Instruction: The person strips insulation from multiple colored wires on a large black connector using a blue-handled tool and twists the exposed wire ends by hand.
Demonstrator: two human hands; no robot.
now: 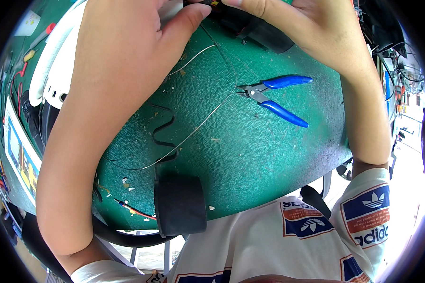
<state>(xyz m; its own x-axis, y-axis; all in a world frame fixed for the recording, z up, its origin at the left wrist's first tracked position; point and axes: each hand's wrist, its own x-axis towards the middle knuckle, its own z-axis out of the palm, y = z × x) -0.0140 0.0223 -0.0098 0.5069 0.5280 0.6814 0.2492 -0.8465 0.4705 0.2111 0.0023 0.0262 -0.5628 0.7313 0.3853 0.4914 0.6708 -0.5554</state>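
Note:
My left hand (137, 33) and my right hand (311, 28) come together at the top edge of the head view, thumbs pointing toward each other. Between the thumbs shows a small dark piece with yellow and red bits (214, 2). Most of it, and most of my fingertips, lie past the picture's edge. Below my right hand is a black rounded object (269, 35). From between my hands a thin wire (208, 118) runs down the green mat in a wide loop. Blue-handled side cutters (257, 93) lie with handles spread, untouched, on the mat.
A black cylinder (180, 205) stands at the mat's near edge, beside a wavy black strip (163, 129). A red wire (134, 209) and scraps lie to its left. Further left are a white curved object (52, 66) and a bright panel (21, 151). Cables crowd the right (394, 56).

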